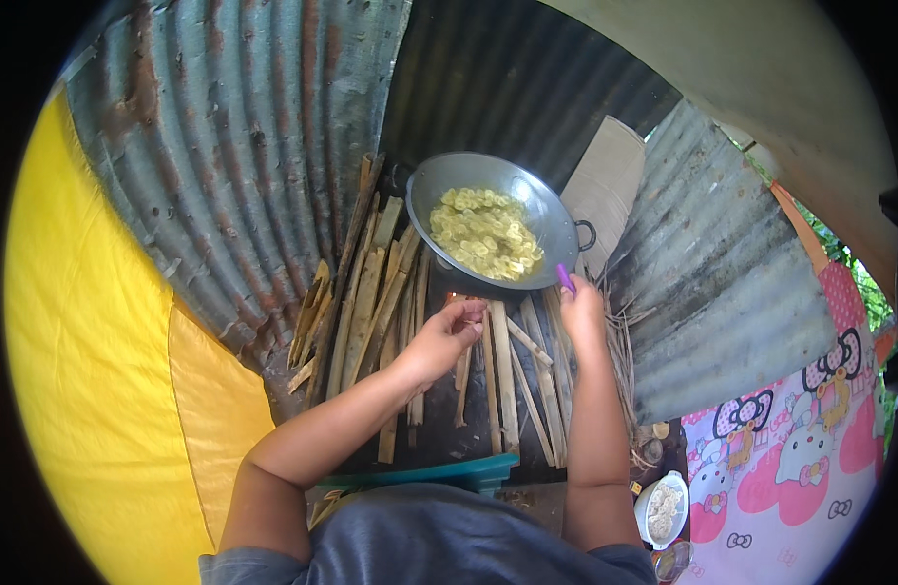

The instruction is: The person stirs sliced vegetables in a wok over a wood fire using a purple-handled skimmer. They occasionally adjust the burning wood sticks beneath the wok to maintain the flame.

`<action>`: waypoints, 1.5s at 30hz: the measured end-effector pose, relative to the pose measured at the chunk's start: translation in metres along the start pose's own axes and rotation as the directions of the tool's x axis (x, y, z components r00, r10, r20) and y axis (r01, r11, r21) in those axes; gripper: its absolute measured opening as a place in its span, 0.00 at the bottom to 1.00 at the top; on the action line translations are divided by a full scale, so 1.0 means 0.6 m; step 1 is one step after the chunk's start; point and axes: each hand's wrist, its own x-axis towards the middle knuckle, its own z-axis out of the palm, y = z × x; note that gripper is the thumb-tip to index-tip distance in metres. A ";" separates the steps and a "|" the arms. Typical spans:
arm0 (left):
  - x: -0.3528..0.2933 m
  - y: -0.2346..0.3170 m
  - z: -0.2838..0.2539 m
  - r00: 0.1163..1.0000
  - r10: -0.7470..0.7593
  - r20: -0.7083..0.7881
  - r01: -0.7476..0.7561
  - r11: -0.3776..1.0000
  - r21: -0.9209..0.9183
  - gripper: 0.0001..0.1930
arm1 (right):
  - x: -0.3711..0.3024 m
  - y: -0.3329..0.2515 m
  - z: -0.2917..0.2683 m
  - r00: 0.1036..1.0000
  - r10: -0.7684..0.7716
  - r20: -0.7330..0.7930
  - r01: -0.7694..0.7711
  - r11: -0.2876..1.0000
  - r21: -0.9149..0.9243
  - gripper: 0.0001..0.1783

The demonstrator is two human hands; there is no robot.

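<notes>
A wide metal wok (551,216) sits over a small fire (456,298), with many pale yellow, thin round slices (483,232) in liquid inside it. My right hand (583,310) is closed around a short purple object (566,280), perhaps a handle, just below the wok's right rim. Its other end is hidden, so its kind does not show. In front of the wok, close to the fire and the wood, my left hand (447,336) has its fingers curled together. Whatever they pinch, if anything, is too small to make out.
Long split sticks of firewood (369,302) lie under and beside the wok. Corrugated metal sheets (234,146) and a cardboard piece (605,190) stand around it. A yellow cloth (88,370) hangs at left, a pink patterned cloth (780,478) at right. A white tub (665,507) holds pale stuff.
</notes>
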 end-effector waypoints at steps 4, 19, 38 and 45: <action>0.003 0.004 -0.020 0.997 0.011 -0.072 -0.010 1.000 0.011 0.18 | 0.030 0.014 0.013 0.991 0.066 -0.114 -0.045 0.984 0.174 0.17; 0.024 -0.019 -0.035 0.994 -0.003 -0.106 0.000 0.999 -0.033 0.18 | -0.065 -0.092 -0.062 0.999 -0.010 0.032 0.015 0.988 -0.151 0.16; 0.007 -0.021 0.046 0.997 -0.018 0.075 0.017 1.000 0.008 0.19 | -0.099 -0.092 -0.076 0.997 0.060 -0.048 -0.069 0.972 -0.225 0.18; -0.004 -0.010 0.031 0.998 -0.013 0.063 0.014 1.000 -0.022 0.19 | -0.078 -0.015 -0.058 0.996 -0.029 -0.083 0.016 0.988 -0.152 0.17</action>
